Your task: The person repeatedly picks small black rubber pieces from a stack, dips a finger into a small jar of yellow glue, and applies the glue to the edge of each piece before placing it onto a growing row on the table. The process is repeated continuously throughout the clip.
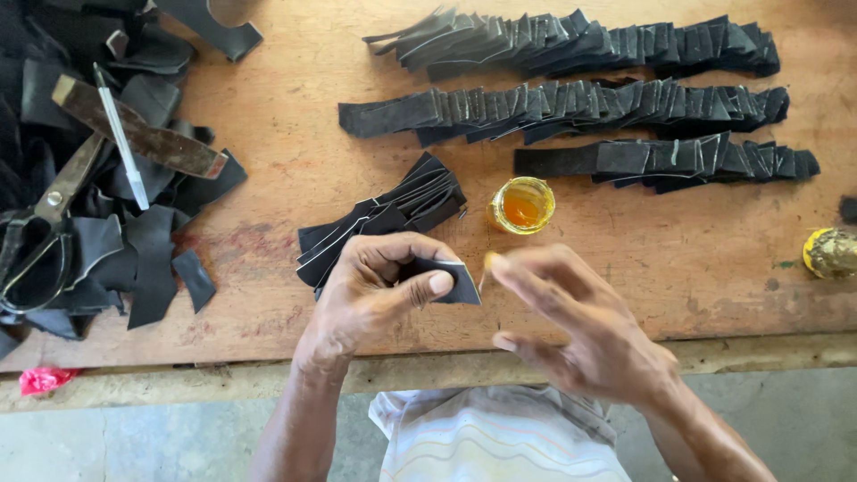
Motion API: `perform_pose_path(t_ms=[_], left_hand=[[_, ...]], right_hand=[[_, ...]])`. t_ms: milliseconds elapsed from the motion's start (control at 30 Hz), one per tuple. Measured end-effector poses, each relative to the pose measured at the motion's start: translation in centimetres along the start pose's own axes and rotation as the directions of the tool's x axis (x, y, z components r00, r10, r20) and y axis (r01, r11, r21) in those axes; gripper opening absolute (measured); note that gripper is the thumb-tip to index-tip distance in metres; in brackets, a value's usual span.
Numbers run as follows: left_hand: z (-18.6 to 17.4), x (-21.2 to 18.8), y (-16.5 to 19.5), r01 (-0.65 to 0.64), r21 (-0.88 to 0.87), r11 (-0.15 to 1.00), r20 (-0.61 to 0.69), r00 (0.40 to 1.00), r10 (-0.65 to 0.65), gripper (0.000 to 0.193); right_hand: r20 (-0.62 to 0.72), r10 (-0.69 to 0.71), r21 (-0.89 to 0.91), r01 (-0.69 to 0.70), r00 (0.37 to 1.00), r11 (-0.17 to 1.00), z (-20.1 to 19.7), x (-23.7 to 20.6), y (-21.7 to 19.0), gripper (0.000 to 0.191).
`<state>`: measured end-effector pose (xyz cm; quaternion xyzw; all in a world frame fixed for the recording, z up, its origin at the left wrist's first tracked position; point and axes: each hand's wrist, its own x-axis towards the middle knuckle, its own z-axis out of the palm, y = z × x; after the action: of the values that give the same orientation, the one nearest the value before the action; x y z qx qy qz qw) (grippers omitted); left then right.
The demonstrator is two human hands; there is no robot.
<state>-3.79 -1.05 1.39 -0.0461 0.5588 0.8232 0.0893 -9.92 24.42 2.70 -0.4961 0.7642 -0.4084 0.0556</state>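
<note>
Far left of the wooden counter: black scrap heap with scissors on top. Left hand pinches a small black cut piece between thumb and fingers, held above the counter's near edge, just before a fanned stack of pieces. Right hand fingers spread, yellowish dab on the index tip beside the piece. Small glue jar behind; three overlapped rows of pieces right.

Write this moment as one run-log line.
left hand: pinches black leather piece | right hand: glue-tipped finger beside it | glue jar: open
</note>
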Motion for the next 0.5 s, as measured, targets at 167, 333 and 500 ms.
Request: perform_pose_path(t_ms=[167,333,500], left_hand=[[0.1,0.4,0.1,0.015,-0.02,1.0,-0.002,1.0,-0.015,0.02],[-0.3,0.4,0.3,0.013,-0.063,0.998,-0.037,0.999,-0.016,0.018],[0.3,0.5,0.3,0.004,-0.001,1.0,0.022,1.0,-0.004,0.019]], right_hand=[[0.069,0.005,-0.012,-0.004,0.998,1.0,1.2,0.1,1.0,0.08],[0.003,-0.007,0.046,0.006,1.0,0.999,1.2,-1.3,-0.4,0.074],[0.015,0.024,-0.003,-0.024,1.0,1.0,0.8,-0.4,-0.1,0.088]])
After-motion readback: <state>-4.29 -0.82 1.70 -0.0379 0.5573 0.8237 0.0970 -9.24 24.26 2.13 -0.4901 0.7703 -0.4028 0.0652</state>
